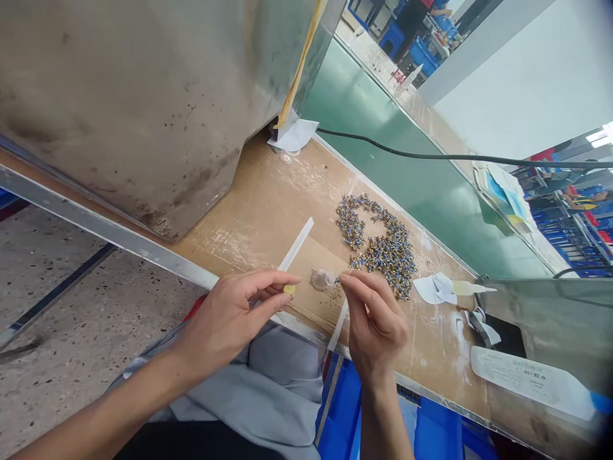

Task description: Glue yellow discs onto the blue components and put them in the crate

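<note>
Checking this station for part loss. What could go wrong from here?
1. The left hand pinches a small yellow disc by the fingertips near the edge of the bench; a slip would likely drop it to the floor.
2. The right hand works a small part at the clear cap; a nudge could tip it.
3. The pile of small parts lies loose on the bench; a hand sweep could scatter it.

The small part [338, 279] in your right hand [376, 319] is too tiny to identify. Your left hand [234, 313] partly covers the yellow disc [289, 289], and the print on the label [531, 381] is blurred.
</note>
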`<state>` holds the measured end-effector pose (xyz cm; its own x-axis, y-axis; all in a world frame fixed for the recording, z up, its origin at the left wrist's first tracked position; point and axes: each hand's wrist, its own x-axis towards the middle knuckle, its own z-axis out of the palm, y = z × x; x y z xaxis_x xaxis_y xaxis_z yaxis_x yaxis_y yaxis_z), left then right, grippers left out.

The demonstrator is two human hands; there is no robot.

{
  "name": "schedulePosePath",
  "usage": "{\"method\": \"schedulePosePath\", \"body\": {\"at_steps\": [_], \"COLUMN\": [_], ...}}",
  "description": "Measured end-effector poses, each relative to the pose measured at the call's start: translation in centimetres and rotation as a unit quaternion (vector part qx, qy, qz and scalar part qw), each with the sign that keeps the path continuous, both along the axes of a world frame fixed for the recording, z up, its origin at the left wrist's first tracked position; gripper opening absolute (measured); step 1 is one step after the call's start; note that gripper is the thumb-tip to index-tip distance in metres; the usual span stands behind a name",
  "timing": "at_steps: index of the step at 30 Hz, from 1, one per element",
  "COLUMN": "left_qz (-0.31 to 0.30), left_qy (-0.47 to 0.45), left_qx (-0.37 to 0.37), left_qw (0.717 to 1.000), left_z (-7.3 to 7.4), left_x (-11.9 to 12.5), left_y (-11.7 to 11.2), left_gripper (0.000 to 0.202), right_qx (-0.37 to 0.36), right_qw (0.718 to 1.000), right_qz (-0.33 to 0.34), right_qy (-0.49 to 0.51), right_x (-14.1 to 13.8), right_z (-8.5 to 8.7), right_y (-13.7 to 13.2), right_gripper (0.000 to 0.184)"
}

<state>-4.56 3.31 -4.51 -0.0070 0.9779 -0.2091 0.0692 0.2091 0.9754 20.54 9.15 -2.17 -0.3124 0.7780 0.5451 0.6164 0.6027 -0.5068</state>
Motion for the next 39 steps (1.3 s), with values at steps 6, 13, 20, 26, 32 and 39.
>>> {"method": "schedulePosePath", "body": {"at_steps": [6,13,20,26,32,39], "left_qz": [0.004,0.001,0.001,-0.001,-0.001,-0.002], "left_qy": [-0.005,0.002,0.003,0.0,-0.009,-0.006], "left_qx": [0.006,0.007,0.008,-0.005,-0.01,-0.009], "left_qw": [1.0,1.0,1.0,1.0,1.0,1.0], "left_z": [0.31,0.16,0.2,-0.1,0.0,0.07], "left_x": [-0.15,-0.18,-0.14,-0.2,-0.21,-0.32], "left_y": [0.09,0.0,0.06,-0.13,-0.06,-0.02], "left_gripper": [0.024,0.027,0.03,0.032,0.032,0.033], "right_qx": [0.0,-0.009,-0.011,-0.006,0.001,-0.012], "right_qw": [1.0,1.0,1.0,1.0,0.995,0.993], "right_qz": [0.001,-0.011,-0.014,-0.016,-0.099,-0.117], "right_qy": [-0.005,-0.015,-0.009,-0.002,0.018,0.007], "right_x": [-0.04,-0.17,-0.35,-0.32,-0.31,-0.44], "right_z": [-0.26,-0.29,-0.25,-0.27,0.01,-0.09], "right_y": [0.09,-0.02,0.0,-0.13,-0.39,-0.69], "right_gripper": [0.03,0.026,0.028,0.028,0.019,0.015]}}
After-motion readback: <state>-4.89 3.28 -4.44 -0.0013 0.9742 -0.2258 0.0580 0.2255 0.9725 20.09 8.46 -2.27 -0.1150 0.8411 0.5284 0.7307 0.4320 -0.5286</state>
